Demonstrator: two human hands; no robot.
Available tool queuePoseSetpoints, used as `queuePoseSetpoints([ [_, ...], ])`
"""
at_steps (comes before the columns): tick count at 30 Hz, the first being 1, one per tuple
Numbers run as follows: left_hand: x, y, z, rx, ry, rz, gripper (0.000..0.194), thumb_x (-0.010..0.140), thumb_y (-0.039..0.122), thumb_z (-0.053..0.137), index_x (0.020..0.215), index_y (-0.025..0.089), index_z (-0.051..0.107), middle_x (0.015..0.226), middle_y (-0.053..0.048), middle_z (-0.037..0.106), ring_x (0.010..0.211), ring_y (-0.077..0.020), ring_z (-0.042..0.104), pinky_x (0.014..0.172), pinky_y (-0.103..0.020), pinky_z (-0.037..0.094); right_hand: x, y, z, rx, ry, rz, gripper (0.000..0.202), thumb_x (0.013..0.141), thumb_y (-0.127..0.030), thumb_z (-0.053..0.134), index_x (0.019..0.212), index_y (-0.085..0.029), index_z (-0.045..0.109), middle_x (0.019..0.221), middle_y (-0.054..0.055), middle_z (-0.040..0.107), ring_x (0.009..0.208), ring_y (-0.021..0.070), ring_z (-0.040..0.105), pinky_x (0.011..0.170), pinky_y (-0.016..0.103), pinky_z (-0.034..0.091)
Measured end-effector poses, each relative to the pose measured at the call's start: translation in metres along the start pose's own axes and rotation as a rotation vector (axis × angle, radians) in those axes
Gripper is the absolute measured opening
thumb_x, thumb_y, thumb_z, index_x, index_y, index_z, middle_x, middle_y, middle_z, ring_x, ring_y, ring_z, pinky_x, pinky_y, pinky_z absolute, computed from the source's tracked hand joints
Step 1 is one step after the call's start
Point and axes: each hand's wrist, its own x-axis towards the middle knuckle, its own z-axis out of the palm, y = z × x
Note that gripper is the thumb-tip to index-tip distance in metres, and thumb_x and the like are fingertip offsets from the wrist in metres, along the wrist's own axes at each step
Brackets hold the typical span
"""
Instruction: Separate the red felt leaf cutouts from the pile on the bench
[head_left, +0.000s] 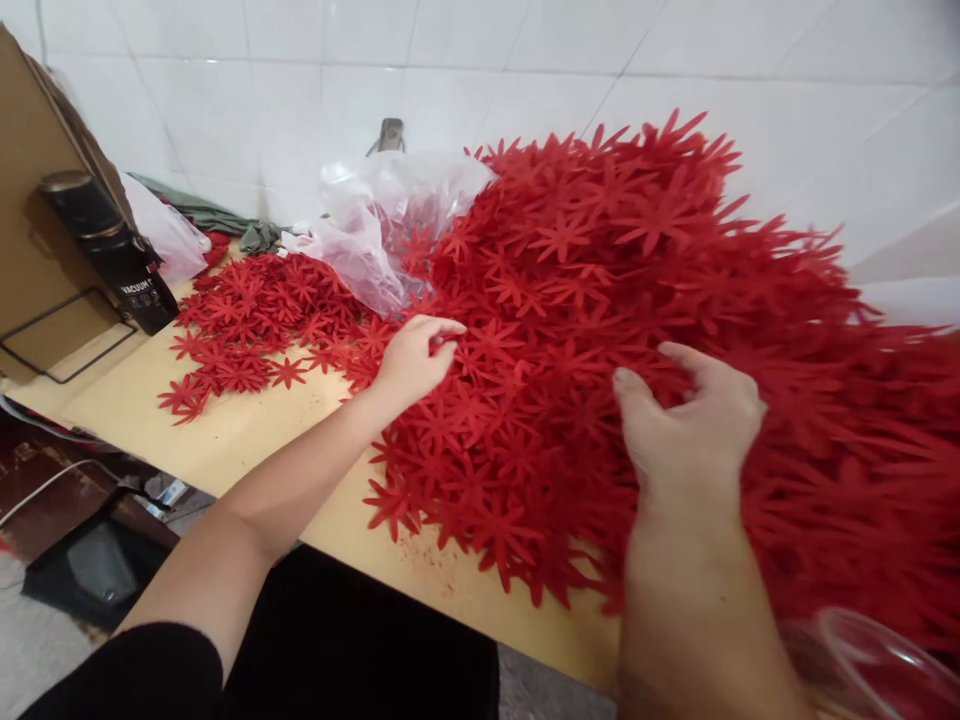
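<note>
A large heap of red star-shaped flower cutouts, thin and many-petalled, covers much of the table. My left hand is at the heap's left side, fingers curled and the thumb close to the index finger, with a red flower cutout at the tips. Over the middle of the heap is my right hand; its thumb and index finger are apart and nothing shows between them. The right hand's other fingers are folded and partly hidden.
A smaller pile of red flowers lies at the left, beside a clear plastic bag. A black vacuum flask stands by cardboard. A transparent round container is at the lower right. White tiled wall closes the back.
</note>
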Motion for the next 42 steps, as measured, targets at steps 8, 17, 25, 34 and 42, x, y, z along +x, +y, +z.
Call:
queuePoseSetpoints([
  [8, 0.027, -0.056, -0.109, 0.751, 0.08, -0.193, 0.044, 0.077, 0.026, 0.055, 0.116, 0.007, 0.057, 0.12, -0.019, 0.055, 0.117, -0.0284, 0.049, 0.104, -0.039, 0.034, -0.041, -0.025, 0.009, -0.038, 0.036, -0.499, 0.009, 0.073, -0.022, 0.058, 0.076, -0.019, 0.066, 0.083, 0.01, 0.067, 0.085, 0.0227, 0.06, 0.083, 0.041, 0.045],
  [17, 0.019, -0.087, -0.108, 0.866, -0.003, -0.315, 0.047, 0.08, 0.027, 0.047, 0.121, 0.007, 0.054, 0.121, -0.021, 0.054, 0.118, -0.031, 0.049, 0.105, -0.043, 0.032, -0.05, -0.034, 0.008, 0.053, -0.014, -0.513, 0.008, 0.076, -0.021, 0.056, 0.078, -0.019, 0.063, 0.077, 0.007, 0.066, 0.078, 0.0205, 0.061, 0.076, 0.038, 0.047],
  [25, 0.03, -0.088, -0.118, 0.573, 0.212, -0.366, 0.046, 0.066, 0.012, 0.053, 0.112, 0.011, 0.061, 0.112, -0.014, 0.062, 0.106, -0.0244, 0.059, 0.101, -0.036, 0.04, -0.059, -0.04, 0.012, 0.127, -0.046, -0.579, 0.006, 0.076, -0.018, 0.056, 0.078, -0.018, 0.062, 0.075, 0.006, 0.066, 0.075, 0.0186, 0.059, 0.073, 0.036, 0.048],
  [34, 0.047, -0.031, -0.104, -0.109, 0.329, -0.455, 0.02, 0.075, 0.011, 0.039, 0.091, 0.016, 0.05, 0.085, -0.005, 0.068, 0.069, -0.0124, 0.066, 0.068, -0.03, 0.053, -0.066, -0.049, 0.01, 0.181, -0.114, -0.548, 0.009, 0.077, -0.017, 0.056, 0.081, -0.022, 0.062, 0.078, 0.004, 0.065, 0.079, 0.0179, 0.06, 0.078, 0.038, 0.049],
  [42, 0.027, 0.044, 0.008, -0.497, -0.186, -0.456, 0.026, 0.088, 0.037, 0.037, 0.077, 0.018, 0.05, 0.05, 0.003, 0.056, 0.04, -0.0061, 0.049, 0.043, -0.017, 0.033, -0.067, -0.043, 0.012, 0.322, -0.107, -0.344, 0.012, 0.078, -0.025, 0.054, 0.08, -0.017, 0.063, 0.078, 0.009, 0.063, 0.077, 0.0194, 0.058, 0.073, 0.039, 0.049],
])
